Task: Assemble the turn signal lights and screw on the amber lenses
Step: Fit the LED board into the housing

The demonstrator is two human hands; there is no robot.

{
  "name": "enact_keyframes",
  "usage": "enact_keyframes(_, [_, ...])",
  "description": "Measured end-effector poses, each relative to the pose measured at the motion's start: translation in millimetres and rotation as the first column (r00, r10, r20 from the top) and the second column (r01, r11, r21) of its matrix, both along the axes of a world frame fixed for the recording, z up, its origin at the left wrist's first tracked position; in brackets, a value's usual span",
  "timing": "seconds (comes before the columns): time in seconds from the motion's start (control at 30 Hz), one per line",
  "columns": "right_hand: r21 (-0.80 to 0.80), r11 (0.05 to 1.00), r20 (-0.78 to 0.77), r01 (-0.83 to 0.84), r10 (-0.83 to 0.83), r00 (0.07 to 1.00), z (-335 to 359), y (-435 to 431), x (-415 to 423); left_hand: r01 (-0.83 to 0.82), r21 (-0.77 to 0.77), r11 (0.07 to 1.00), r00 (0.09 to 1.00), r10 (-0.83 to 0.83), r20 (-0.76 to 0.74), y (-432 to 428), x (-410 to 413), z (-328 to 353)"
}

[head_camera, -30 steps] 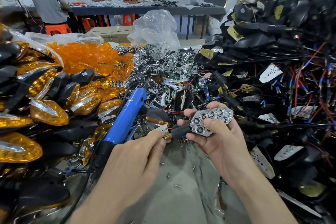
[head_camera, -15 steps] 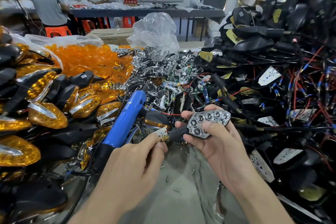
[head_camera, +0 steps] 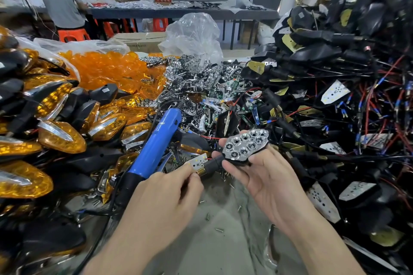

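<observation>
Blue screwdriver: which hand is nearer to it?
Left. The left hand lies right beside the blue screwdriver, at its black lower end, pinching the stem of the turn signal light. The right hand holds that light farther right, apart from the tool.

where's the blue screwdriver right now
In the head view the blue screwdriver lies left of centre, just above the left hand, beside the finished amber lights.

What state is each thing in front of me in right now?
turn signal light: held up, reflector bare, lens not fitted.
right hand: grips the light's body.
left hand: pinches its stem end.
blue screwdriver: lying unheld.
amber lenses: loose in a heap.
screws: scattered loose.
</observation>
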State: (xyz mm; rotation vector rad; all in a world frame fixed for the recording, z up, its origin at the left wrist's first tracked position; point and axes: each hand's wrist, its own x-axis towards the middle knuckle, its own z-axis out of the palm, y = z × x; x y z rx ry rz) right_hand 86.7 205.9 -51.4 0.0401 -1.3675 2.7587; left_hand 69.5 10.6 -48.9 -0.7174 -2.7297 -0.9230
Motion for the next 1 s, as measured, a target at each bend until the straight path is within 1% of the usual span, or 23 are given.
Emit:
enact_keyframes(0.1, [0.014,0.999,0.003,0.033,-0.033,0.999,1.6,-1.7,-1.1,0.0,-0.009,1.0,1.0,0.0,-0.026,0.9,0.0,-0.6])
enact_keyframes(0.43, [-0.013,0.995,0.003,0.102,-0.102,0.995,1.0,-3.0,-3.2,0.065,-0.009,0.998,0.994,-0.065,-0.089,-0.3,-0.4,1.0])
enact_keyframes(0.63, [-0.02,0.986,-0.01,0.167,-0.167,0.986,-0.9,-2.9,-3.2,0.048,-0.025,0.999,0.991,-0.051,-0.127,0.3,0.8,0.4])
enact_keyframes(1.0, [0.056,0.976,-0.037,0.212,-0.21,0.977,0.1,-0.7,-1.5,0.043,-0.035,0.998,0.991,-0.047,-0.129,-0.8,1.5,2.9])
